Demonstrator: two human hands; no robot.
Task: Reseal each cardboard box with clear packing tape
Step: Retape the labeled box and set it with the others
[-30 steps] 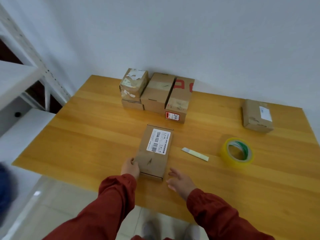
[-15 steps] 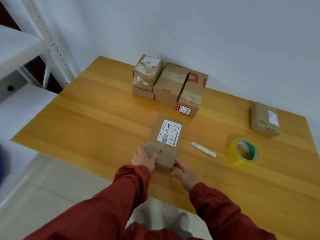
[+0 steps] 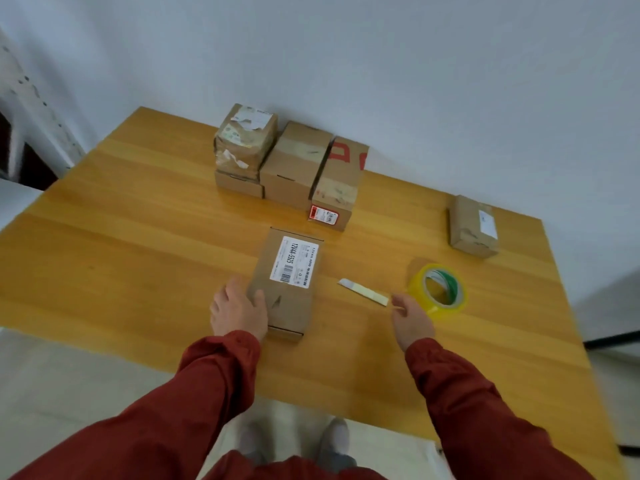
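Head view: left hand (image 3: 239,310) steadies the light, stiff labelled box (image 3: 289,299) mid-surface (image 3: 138,254), grip unclear. Right hand (image 3: 412,318), fingers relaxed, hovers beside the tape roll (image 3: 443,308), best taken by its rigid rim.

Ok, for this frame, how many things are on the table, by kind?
Cardboard boxes: 6 (labelled box held by the left hand, torn-label box, small box beneath it, plain box, red-printed box, lone box at right)
Packing tape roll: 1
Pale flat strip: 1
Total: 8
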